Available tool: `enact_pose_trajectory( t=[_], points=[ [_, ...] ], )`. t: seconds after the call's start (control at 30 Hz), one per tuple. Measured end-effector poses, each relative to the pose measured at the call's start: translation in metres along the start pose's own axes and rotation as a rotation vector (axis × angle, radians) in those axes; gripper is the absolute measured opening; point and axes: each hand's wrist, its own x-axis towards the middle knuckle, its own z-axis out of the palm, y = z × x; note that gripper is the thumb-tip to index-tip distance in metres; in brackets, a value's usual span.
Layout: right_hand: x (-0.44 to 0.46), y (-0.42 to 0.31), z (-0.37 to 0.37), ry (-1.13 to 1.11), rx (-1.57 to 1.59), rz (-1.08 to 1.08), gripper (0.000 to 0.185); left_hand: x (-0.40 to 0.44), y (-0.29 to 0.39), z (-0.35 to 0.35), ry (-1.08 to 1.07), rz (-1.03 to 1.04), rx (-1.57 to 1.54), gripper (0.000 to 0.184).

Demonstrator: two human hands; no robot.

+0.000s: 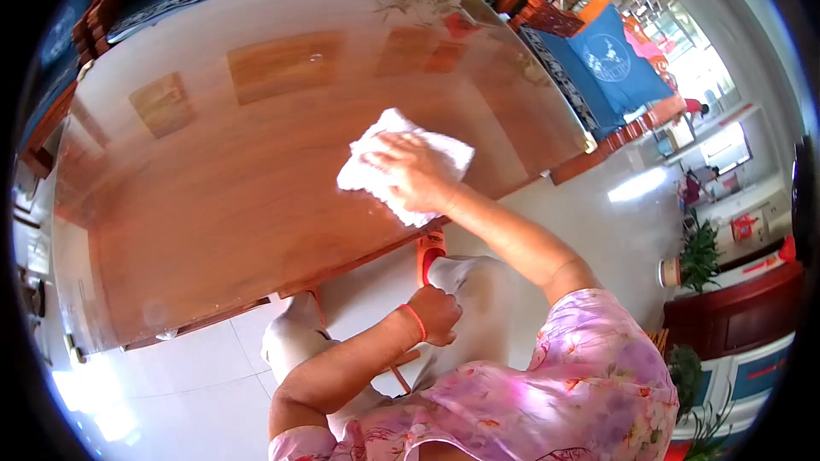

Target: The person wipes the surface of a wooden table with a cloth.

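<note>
Head view: right hand lies flat on a crumpled white cloth, located near right on the glossy brown wooden desk. Left hand is curled into a fist; contents cannot be determined.

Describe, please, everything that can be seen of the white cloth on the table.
The white cloth looks soft and slightly fluffy, like towelling, with uneven edges and a few wrinkles. It lies spread out, not bunched up, on the glossy brown table, with its lowest corner close to the edge nearest the person. The right hand rests palm down on it, covering part of its middle. Its underside is hidden, and whether it is damp cannot be told.
</note>
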Motion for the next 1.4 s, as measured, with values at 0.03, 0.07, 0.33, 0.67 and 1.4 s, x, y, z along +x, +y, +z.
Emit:
enact_pose_trajectory(
  t=[0.03, 0.07, 0.33, 0.67, 1.4],
  points=[
    [0.017, -0.015, 0.008, 0.042, 0.04, -0.087, 0.049, 0.001, -0.001, 0.0, -0.016, -0.017, -0.004, 0.035],
    [0.035, -0.031, 0.014, 0.066, 0.099, -0.18, 0.049, 0.003, -0.003, 0.001, -0.034, -0.031, -0.006, 0.035],
    [0.192, -0.15, 0.062, 0.091, 0.314, -0.509, 0.046, 0.03, -0.021, 0.009, -0.064, -0.144, -0.086, 0.034],
    [0.26, 0.05, 0.089, 0.086, 0.207, 0.168, 0.047, 0.048, -0.034, -0.013, -0.175, -0.214, -0.311, 0.037],
    [-0.031, 0.432, -0.01, 0.216, 0.139, 1.041, 0.044, 0.128, -0.052, 0.032, -0.486, -0.125, -0.259, 0.038]
  ],
)
